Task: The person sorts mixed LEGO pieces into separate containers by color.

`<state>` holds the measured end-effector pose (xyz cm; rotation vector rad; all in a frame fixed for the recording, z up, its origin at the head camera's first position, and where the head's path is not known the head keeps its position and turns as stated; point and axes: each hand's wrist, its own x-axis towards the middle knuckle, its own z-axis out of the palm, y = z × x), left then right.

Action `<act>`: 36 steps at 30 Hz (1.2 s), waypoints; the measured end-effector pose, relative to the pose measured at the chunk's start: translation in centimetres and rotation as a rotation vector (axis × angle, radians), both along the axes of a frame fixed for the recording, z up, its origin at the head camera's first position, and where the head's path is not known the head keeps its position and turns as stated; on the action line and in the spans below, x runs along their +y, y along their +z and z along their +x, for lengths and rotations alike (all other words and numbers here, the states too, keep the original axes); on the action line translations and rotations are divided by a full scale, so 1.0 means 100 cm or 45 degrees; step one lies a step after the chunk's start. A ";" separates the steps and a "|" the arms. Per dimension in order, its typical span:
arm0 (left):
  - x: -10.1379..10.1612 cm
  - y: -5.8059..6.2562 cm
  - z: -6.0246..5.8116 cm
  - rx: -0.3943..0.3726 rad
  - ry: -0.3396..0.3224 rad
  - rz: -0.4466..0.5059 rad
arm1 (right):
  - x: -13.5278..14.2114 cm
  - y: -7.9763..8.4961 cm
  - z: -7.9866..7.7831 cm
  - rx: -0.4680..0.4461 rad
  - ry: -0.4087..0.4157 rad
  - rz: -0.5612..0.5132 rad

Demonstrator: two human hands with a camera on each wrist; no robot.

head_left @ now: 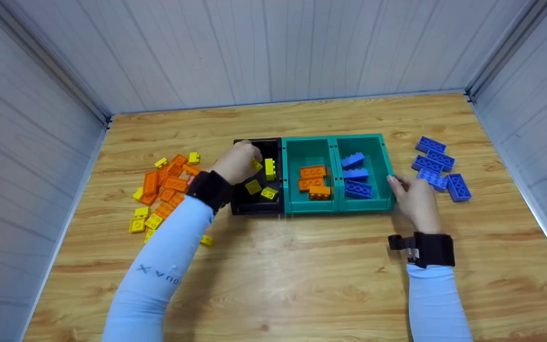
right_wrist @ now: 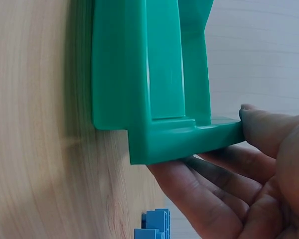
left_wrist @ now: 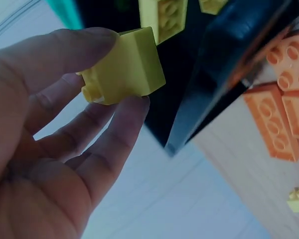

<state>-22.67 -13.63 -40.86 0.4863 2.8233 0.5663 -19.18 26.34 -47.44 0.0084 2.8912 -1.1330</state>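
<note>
My left hand (head_left: 238, 161) is over the black bin (head_left: 257, 208), pinching a yellow toy brick (left_wrist: 124, 64) between thumb and fingertips. Several yellow bricks (head_left: 270, 169) lie inside that bin. At the right end of the row, my right hand (head_left: 418, 202) grips the side wall of the green bin (right_wrist: 164, 142), thumb on the rim and fingers against the outer face. That bin holds blue bricks (head_left: 358, 188). Between the two, a second green bin (head_left: 306, 152) contains orange bricks (head_left: 312, 171).
On the wooden table (head_left: 278, 285), a mixed heap of orange bricks (head_left: 150, 183) and yellow bricks (head_left: 136, 224) spreads left of the bins, partly behind my left forearm. Loose blue bricks (head_left: 457, 186) lie beyond my right hand. White panel walls (head_left: 264, 52) enclose the back and sides.
</note>
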 end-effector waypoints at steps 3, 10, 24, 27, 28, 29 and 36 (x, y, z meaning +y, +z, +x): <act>0.007 -0.006 -0.006 0.026 -0.035 -0.054 | 0.000 0.001 0.000 -0.006 0.001 -0.001; 0.001 0.002 -0.001 -0.001 0.024 0.018 | -0.001 0.002 0.000 -0.004 0.004 -0.003; -0.090 -0.004 0.008 0.093 0.473 0.081 | 0.003 0.000 0.000 -0.025 -0.009 -0.001; -0.102 -0.022 0.007 -0.030 0.488 -0.026 | 0.003 0.000 0.000 -0.044 -0.016 -0.010; -0.105 -0.028 0.006 -0.058 0.486 -0.061 | 0.003 -0.001 0.000 -0.046 -0.016 -0.011; -0.109 -0.033 0.006 -0.075 0.484 -0.093 | 0.002 -0.001 0.000 -0.046 -0.017 -0.012; -0.123 -0.058 0.006 -0.084 0.503 -0.104 | 0.001 0.000 0.000 -0.001 -0.003 0.001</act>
